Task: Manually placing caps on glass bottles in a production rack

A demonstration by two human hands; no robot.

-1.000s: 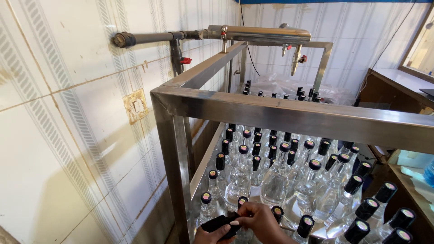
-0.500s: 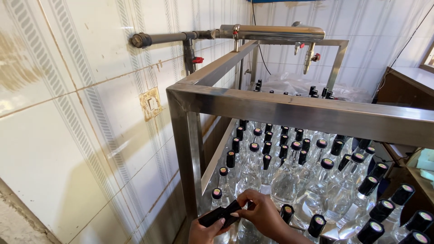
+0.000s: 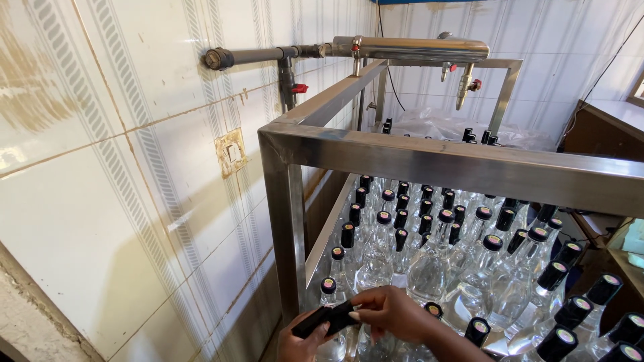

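Fitting a black cap sleeve (image 3: 327, 319) at the bottom centre of the frame, the right hand (image 3: 392, 312) and left hand (image 3: 302, 340) both pinch it closed-fingered above a clear bottle (image 3: 329, 335); seating it squarely seems next.

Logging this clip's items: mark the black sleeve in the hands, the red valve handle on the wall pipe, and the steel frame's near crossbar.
black sleeve (image 3: 327, 319), head view, middle of its length
red valve handle (image 3: 299, 88), head view, its centre
steel crossbar (image 3: 456, 167), head view, front face
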